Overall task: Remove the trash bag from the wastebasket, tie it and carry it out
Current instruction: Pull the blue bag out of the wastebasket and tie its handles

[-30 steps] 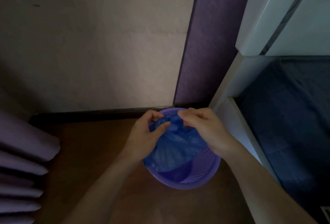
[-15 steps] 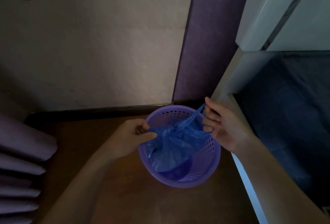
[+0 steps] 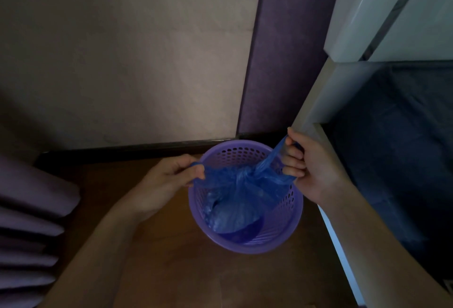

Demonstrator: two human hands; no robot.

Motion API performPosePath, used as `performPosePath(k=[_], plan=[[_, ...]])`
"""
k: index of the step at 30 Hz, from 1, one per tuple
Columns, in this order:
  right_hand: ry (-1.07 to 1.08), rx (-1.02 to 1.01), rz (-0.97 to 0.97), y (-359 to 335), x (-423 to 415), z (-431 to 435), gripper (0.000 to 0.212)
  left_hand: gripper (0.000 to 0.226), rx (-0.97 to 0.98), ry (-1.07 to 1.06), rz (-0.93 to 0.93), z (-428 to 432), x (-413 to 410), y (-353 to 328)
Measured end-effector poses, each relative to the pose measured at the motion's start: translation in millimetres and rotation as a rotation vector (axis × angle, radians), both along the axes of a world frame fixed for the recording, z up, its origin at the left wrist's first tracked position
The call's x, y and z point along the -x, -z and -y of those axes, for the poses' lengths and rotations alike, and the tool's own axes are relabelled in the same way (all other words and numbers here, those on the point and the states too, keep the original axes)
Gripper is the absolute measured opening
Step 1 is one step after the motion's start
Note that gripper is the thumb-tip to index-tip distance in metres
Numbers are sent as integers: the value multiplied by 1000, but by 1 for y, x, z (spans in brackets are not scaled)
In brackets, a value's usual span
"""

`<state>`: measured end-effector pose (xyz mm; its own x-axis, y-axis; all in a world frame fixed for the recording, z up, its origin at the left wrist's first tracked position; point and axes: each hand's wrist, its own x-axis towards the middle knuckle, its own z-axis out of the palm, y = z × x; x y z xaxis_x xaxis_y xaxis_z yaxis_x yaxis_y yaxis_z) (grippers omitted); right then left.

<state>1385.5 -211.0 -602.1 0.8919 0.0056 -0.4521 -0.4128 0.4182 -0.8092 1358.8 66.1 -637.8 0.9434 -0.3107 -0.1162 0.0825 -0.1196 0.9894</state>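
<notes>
The trash bag (image 3: 241, 192), blue and thin, sits inside the purple wastebasket (image 3: 277, 241), its body slumped toward the bottom and its top gathered into a twisted knot near the middle of the basket's mouth. Two ends of the bag stretch out from that knot in opposite directions. The left hand (image 3: 164, 185) is at the basket's left rim, its fingers (image 3: 196, 169) closed in a pinch on the left end of the bag. The right hand (image 3: 316, 170) is at the far right rim, fingers (image 3: 293, 154) curled shut around the right end, which runs up taut from the knot into the grip. The wastebasket has rows of round holes in its wall and stands on a brown wooden floor (image 3: 171, 271), close to the dark baseboard of a pale wall (image 3: 134, 62). A purple panel (image 3: 282, 62) rises at the far side just behind the basket. White furniture (image 3: 316, 101) with a dark blue surface stands just right of the basket, and folds of purple curtain (image 3: 27, 222) hang at the left. The light is dim.
</notes>
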Motion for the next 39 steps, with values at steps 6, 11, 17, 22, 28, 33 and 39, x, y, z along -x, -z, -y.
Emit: performPosePath(k=[6,11,17,22,28,33,39], plan=[[-9,-40,-88,9,1,-1,32,28,853,-263,-351,25,-5,-9],[98,-84,-215,21,4,28,35,29,963,-609,-525,2,-17,11],[200,-6,-207,28,5,54,31,39,922,-751,-571,-22,-22,28],[224,-40,-34,24,2,40,32,33,747,-689,-397,-2,-23,17],[85,105,261,16,5,2,27,33,332,-589,-76,32,-12,-1],[24,354,306,3,16,-34,20,33,75,-520,18,60,1,-16],[78,546,421,-11,23,-58,19,38,-10,-570,94,70,-3,-33]])
